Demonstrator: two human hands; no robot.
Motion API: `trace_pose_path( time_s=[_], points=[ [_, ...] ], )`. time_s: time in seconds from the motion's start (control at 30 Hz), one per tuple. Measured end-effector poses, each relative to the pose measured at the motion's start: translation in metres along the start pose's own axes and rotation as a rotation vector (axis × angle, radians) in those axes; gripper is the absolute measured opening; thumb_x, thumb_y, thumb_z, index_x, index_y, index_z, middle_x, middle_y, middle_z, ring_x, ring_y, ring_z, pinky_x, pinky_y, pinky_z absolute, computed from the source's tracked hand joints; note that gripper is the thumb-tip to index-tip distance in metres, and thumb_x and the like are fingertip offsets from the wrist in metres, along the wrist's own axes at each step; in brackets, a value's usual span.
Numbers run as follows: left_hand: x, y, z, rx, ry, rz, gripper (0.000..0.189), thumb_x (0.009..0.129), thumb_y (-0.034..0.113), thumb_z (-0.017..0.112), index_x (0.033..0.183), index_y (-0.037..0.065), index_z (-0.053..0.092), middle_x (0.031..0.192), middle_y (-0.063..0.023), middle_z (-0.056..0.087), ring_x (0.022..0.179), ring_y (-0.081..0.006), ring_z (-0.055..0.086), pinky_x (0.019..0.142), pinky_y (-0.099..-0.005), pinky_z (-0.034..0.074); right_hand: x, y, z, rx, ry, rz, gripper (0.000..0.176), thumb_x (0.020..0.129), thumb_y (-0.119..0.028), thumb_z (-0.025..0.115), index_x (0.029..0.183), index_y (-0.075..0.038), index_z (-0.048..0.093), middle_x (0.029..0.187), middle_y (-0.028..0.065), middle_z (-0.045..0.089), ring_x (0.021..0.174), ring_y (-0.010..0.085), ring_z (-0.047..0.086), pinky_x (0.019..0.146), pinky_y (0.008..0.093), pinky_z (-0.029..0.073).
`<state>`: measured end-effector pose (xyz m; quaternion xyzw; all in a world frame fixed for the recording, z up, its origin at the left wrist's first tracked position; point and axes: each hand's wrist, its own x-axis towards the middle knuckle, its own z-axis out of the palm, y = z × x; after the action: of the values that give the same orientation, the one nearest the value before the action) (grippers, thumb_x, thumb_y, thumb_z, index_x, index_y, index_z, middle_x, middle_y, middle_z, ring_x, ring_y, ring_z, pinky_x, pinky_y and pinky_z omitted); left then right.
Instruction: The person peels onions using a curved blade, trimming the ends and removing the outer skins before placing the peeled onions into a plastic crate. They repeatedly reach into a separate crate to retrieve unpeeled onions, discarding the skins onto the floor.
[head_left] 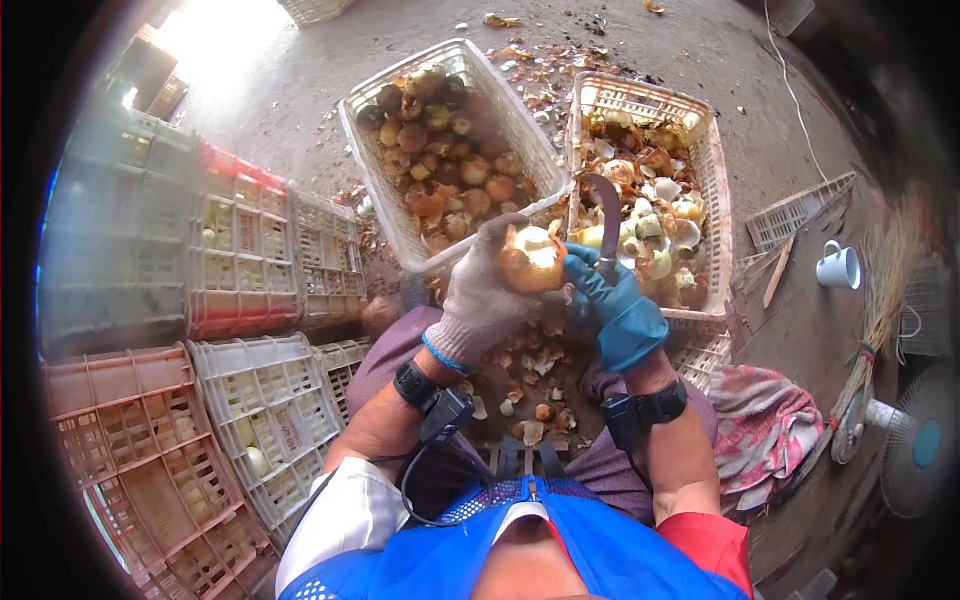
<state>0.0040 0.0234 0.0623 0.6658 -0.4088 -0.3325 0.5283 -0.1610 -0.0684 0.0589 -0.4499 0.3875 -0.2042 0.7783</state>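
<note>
My left hand (482, 290), in a whitish knit glove, grips a partly peeled onion (531, 262) whose pale flesh shows at the top. My right hand (612, 305) wears a blue rubber glove and is closed on a curved knife (609, 215), its dark hooked blade pointing up and away. The right fingers are close against the onion's right side. Beyond my left hand stands a white crate (362, 190) of brown unpeeled onions (440, 150). Another crate (715, 170), beyond my right hand, holds onion skins and cut pieces (655, 215).
Stacked plastic crates (240, 240) line the left side. At the right are a white mug (838, 266), a straw broom (880, 310), a fan (915, 440) and a red-and-white cloth (765, 430). Onion scraps (535, 395) litter the floor between my legs.
</note>
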Motion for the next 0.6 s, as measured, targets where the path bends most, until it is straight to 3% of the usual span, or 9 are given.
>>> trace_pose_path(
  time_s=[0.13,0.3,0.4,0.43,0.53,0.6],
  points=[
    [0.001,-0.005,0.004,0.060,-0.060,-0.024,0.084,0.066,0.024,0.099,0.134,0.006,0.053,0.127,-0.0111,0.065,0.115,-0.0173,0.064,0.100,-0.0341,0.054,0.003,-0.005,-0.006,-0.134,0.108,-0.076,0.033,0.098,-0.026,0.075,0.124,-0.006,0.071,0.077,-0.0057,0.065,0.058,0.0025,0.051,0.051,0.0204,0.041],
    [0.004,-0.004,0.000,0.198,-0.215,-0.098,0.081,0.070,0.020,0.097,0.137,0.006,0.053,0.133,-0.0109,0.062,0.121,-0.0168,0.060,0.105,-0.0349,0.050,0.005,-0.006,-0.007,-0.079,0.112,-0.095,0.019,0.099,-0.020,0.074,0.112,-0.007,0.074,0.079,-0.0067,0.066,0.058,0.0021,0.051,0.052,0.0203,0.040],
    [0.001,-0.025,0.007,0.014,-0.278,-0.012,0.075,0.075,0.029,0.090,0.137,0.007,0.054,0.124,-0.0142,0.068,0.113,-0.0233,0.068,0.098,-0.0361,0.054,0.008,-0.003,-0.007,-0.116,0.128,-0.091,0.015,0.099,-0.018,0.073,0.109,-0.008,0.074,0.078,-0.0069,0.065,0.060,0.0025,0.052,0.052,0.0206,0.040],
    [-0.001,-0.026,0.011,-0.041,-0.278,-0.038,0.068,0.082,0.030,0.083,0.138,0.004,0.052,0.118,-0.0119,0.068,0.105,-0.0224,0.068,0.095,-0.0359,0.056,0.010,-0.002,-0.008,-0.142,0.140,-0.092,0.014,0.099,-0.018,0.073,0.109,-0.008,0.073,0.078,-0.0069,0.065,0.060,0.0027,0.052,0.053,0.0208,0.040],
    [-0.001,-0.024,0.014,-0.625,-0.272,-0.353,0.063,0.090,0.033,0.075,0.139,0.002,0.049,0.114,-0.0103,0.066,0.100,-0.0206,0.067,0.090,-0.0358,0.057,0.021,0.006,-0.018,-0.275,0.324,-0.220,0.019,0.099,-0.013,0.071,0.117,-0.009,0.073,0.079,-0.0015,0.070,0.064,0.0065,0.059,0.058,0.0252,0.048],
    [-0.001,-0.028,0.016,-0.878,-0.240,-0.403,0.060,0.096,0.036,0.069,0.141,0.003,0.046,0.117,-0.0118,0.065,0.099,-0.0210,0.067,0.082,-0.0357,0.059,0.021,0.004,-0.027,-0.565,0.380,-0.251,0.028,0.097,-0.009,0.070,0.125,-0.009,0.071,0.089,0.0047,0.074,0.071,0.0125,0.066,0.066,0.0301,0.053]
  ],
)
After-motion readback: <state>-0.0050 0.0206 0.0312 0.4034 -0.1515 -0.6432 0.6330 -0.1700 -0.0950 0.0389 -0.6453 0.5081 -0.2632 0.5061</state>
